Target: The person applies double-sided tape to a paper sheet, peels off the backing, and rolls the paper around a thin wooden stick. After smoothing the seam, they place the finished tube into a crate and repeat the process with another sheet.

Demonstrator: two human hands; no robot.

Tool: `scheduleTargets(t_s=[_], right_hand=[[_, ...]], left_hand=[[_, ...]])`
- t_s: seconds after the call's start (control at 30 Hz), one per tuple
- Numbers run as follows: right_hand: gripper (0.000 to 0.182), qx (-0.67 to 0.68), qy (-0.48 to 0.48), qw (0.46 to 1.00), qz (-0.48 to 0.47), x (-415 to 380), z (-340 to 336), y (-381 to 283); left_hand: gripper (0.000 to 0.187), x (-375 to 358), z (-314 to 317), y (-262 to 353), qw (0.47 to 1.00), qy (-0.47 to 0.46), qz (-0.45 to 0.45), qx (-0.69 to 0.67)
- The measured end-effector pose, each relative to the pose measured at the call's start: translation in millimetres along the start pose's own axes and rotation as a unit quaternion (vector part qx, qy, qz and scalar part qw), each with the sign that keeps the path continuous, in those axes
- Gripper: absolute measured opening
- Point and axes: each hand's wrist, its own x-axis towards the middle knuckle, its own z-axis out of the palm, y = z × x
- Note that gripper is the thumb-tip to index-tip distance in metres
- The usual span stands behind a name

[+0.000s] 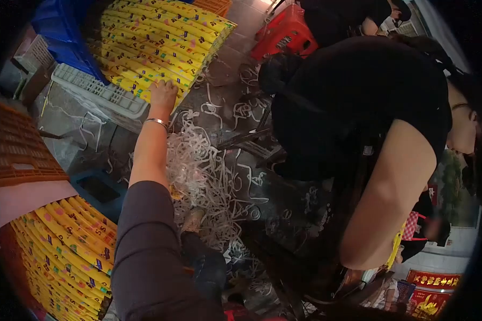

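My left hand (pixel 164 94), with a bracelet at the wrist, reaches away from me to the near edge of a stack of long yellow printed tubes (pixel 163 40). Its fingers are curled over the ends of the tubes at this edge, the fingertips partly hidden. The stack leans against a blue plastic crate (pixel 64 35) and lies above a pale grey plastic crate (pixel 99 92). My right hand is out of view.
More yellow printed tubes (pixel 64 251) fill a container at the lower left, beside an orange crate (pixel 19 144). Curled white strips (pixel 198 166) litter the floor. A person in black (pixel 359 101) bends over at the right, near a red stool (pixel 284 35).
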Motion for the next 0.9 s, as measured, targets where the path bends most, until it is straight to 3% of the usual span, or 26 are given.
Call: scheduleTargets(t_s=[0.03, 0.1, 0.23, 0.3, 0.4, 0.43, 0.5, 0.53, 0.6, 0.67, 0.7, 0.73, 0.77, 0.9], right_hand=[[0.081, 0.001, 0.000, 1.000, 0.001, -1.7, -0.2, 0.6], [0.081, 0.002, 0.000, 1.000, 0.000, -4.4, -0.7, 1.8], [0.082, 0.004, -0.003, 1.000, -0.002, -6.7, -3.4, 3.9], [0.083, 0.006, -0.011, 1.000, -0.003, -11.1, -8.2, 4.4], [0.084, 0.012, -0.012, 1.000, 0.002, -24.2, -13.5, 2.6], [0.084, 0.012, -0.005, 1.000, 0.019, -45.0, -18.6, 0.9], [0.085, 0.012, 0.007, 0.999, 0.051, -79.0, -26.7, -6.5], [0.085, 0.012, 0.015, 0.997, 0.073, -101.1, -30.7, -11.8], [0.086, 0.011, 0.038, 0.991, 0.128, -147.9, -42.7, -37.7], [0.095, -0.007, 0.020, 0.996, 0.092, -138.6, -54.3, -42.9], [0.084, 0.008, 0.064, 0.996, 0.064, -131.4, -58.0, -47.3], [0.085, 0.005, 0.071, 0.996, 0.062, -135.5, -51.2, -41.2], [0.085, 0.011, 0.085, 0.993, 0.077, -135.1, -48.0, -42.2], [0.083, 0.024, 0.106, 0.988, 0.112, -133.2, -43.4, -41.7]], left_hand=[[0.020, 2.1, -2.2, 1.5, 1.000, 0.002, 0.001, -0.001], [0.033, 6.4, -23.3, 0.6, 0.977, -0.214, 0.013, -0.012], [0.036, 3.5, -35.0, -3.3, 0.967, -0.253, 0.027, -0.001], [0.021, -10.3, -16.7, -7.9, 0.999, -0.018, 0.050, -0.003], [0.025, -16.2, -29.5, -2.6, 0.989, 0.058, 0.125, -0.058], [0.026, -31.5, -58.6, 17.1, 0.970, 0.028, 0.217, -0.110], [0.042, -49.8, -109.5, 46.0, 0.929, -0.050, 0.305, -0.204], [0.042, -65.0, -126.8, 64.4, 0.905, -0.003, 0.347, -0.245], [0.035, -99.5, -192.4, 91.9, 0.857, -0.020, 0.435, -0.277], [0.032, -138.2, -253.6, 117.1, 0.785, -0.036, 0.528, -0.321], [0.035, -163.4, -286.7, 125.8, 0.780, -0.012, 0.549, -0.302], [0.038, -180.4, -325.5, 131.6, 0.746, -0.072, 0.576, -0.327], [0.041, -199.4, -342.7, 142.3, 0.690, -0.111, 0.603, -0.385], [0.039, -236.6, -479.0, 163.1, 0.554, -0.127, 0.713, -0.410]])
